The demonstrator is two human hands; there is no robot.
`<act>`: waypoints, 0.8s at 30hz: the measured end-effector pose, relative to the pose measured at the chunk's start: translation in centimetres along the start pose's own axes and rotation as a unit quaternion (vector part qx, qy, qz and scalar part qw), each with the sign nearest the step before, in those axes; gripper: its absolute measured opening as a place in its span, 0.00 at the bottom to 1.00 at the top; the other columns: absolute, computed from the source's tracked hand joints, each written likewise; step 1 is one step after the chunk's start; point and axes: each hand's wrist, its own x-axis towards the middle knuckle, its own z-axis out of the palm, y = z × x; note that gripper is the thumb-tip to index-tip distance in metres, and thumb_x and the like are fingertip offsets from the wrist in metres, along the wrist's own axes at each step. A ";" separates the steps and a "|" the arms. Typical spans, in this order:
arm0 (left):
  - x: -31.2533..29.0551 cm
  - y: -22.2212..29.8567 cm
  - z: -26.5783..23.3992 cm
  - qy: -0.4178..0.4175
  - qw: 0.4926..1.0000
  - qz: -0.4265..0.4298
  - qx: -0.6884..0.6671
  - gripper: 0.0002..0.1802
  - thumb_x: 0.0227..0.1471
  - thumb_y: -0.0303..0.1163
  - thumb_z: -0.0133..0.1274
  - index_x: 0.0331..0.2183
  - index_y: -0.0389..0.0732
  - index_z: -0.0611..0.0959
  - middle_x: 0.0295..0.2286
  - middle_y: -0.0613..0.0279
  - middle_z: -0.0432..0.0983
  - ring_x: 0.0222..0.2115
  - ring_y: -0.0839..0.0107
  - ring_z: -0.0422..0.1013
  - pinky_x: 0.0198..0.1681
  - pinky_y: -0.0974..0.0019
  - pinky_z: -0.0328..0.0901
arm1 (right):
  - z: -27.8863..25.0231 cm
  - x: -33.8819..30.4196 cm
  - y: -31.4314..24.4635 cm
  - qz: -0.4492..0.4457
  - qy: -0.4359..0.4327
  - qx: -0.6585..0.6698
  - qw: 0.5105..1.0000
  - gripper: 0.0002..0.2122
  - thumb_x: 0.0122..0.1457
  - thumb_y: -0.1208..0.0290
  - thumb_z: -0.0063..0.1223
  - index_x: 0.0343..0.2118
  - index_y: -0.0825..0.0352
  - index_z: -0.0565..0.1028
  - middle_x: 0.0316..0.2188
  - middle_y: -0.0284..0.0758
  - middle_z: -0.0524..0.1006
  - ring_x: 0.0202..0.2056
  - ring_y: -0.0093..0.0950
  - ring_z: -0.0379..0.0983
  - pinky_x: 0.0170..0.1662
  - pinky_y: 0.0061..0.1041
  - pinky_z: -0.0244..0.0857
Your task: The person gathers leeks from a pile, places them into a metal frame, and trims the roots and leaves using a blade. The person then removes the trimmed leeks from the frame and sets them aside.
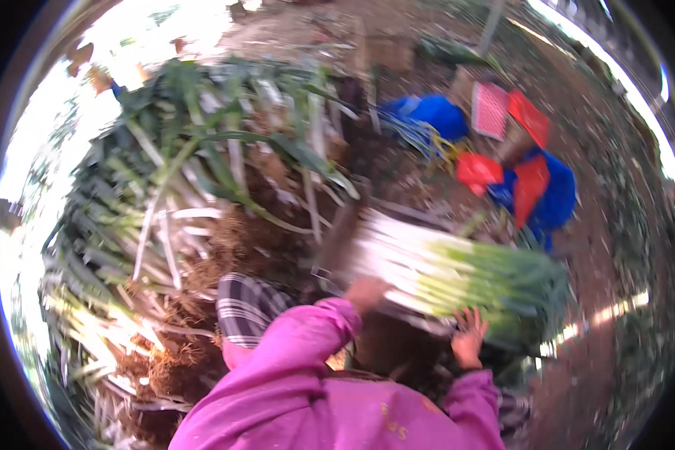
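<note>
"Leek bundle, where?"
"Right of centre, laid in a low frame. White stalks left, green leaves right."
"Left hand?"
"Near edge, at the white stalks. Blurred; can't tell if its grip pinches anything."
"Right hand?"
"Fingers spread, grip loose, at the near edge by the green part."
"Surroundings, quick."
"Big leek heap on the left, brown roots showing on its near right side. Plaid cloth just left of the left sleeve. Blue plastic and red plastic on the ground, upper right."
</note>
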 end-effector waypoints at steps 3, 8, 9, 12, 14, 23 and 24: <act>-2.3 -1.6 0.7 0.099 0.984 -0.010 0.149 0.21 0.48 0.38 0.51 0.46 0.50 0.77 0.38 0.55 0.76 0.41 0.57 0.72 0.45 0.51 0.64 | 1.1 0.5 -2.0 -0.019 -0.001 0.040 0.999 0.27 0.42 0.80 0.48 0.49 0.55 0.74 0.54 0.33 0.65 0.63 0.42 0.49 0.62 0.57 0.36; -3.9 1.0 -24.1 0.059 0.989 -0.138 -0.018 0.16 0.49 0.40 0.51 0.39 0.45 0.78 0.33 0.54 0.76 0.35 0.53 0.73 0.38 0.53 0.68 | 0.6 -0.7 -0.9 0.072 0.001 0.089 0.993 0.21 0.49 0.76 0.49 0.49 0.62 0.74 0.58 0.30 0.65 0.66 0.36 0.44 0.65 0.50 0.32; -6.2 -2.1 -27.6 0.219 0.965 -0.143 -0.004 0.11 0.48 0.37 0.51 0.35 0.44 0.78 0.30 0.54 0.75 0.33 0.51 0.73 0.37 0.53 0.68 | 0.8 -0.3 -1.7 0.092 0.032 0.094 0.991 0.16 0.53 0.80 0.48 0.46 0.68 0.74 0.55 0.33 0.68 0.62 0.36 0.54 0.64 0.44 0.43; -14.4 -17.4 -34.7 0.507 0.787 -0.239 0.258 0.08 0.42 0.29 0.53 0.28 0.36 0.78 0.25 0.53 0.73 0.27 0.56 0.71 0.31 0.59 0.67 | 1.6 0.3 3.9 -0.008 -0.024 -0.064 0.998 0.24 0.55 0.77 0.45 0.57 0.65 0.62 0.56 0.43 0.64 0.63 0.45 0.51 0.63 0.52 0.41; -23.5 -25.7 -36.0 0.380 0.725 -0.489 0.303 0.26 0.42 0.38 0.59 0.43 0.36 0.74 0.37 0.53 0.72 0.40 0.59 0.68 0.38 0.55 0.65 | 0.8 1.3 3.8 -0.007 -0.059 0.084 0.995 0.18 0.59 0.77 0.44 0.53 0.70 0.67 0.52 0.45 0.69 0.57 0.44 0.62 0.61 0.41 0.52; -28.9 -23.9 -38.6 0.452 0.733 -0.500 0.089 0.19 0.55 0.47 0.50 0.29 0.38 0.75 0.25 0.51 0.75 0.27 0.52 0.72 0.32 0.54 0.66 | -12.3 2.0 -1.7 0.200 0.237 0.048 0.950 0.17 0.61 0.65 0.45 0.52 0.61 0.73 0.44 0.48 0.73 0.50 0.44 0.67 0.54 0.41 0.60; -27.8 -23.8 -37.1 0.401 0.728 -0.554 -0.033 0.19 0.56 0.46 0.50 0.29 0.38 0.74 0.26 0.52 0.75 0.27 0.53 0.72 0.33 0.57 0.68 | -12.1 3.2 -0.8 0.204 0.246 0.045 0.947 0.17 0.61 0.65 0.45 0.52 0.61 0.73 0.44 0.48 0.73 0.50 0.44 0.67 0.54 0.41 0.60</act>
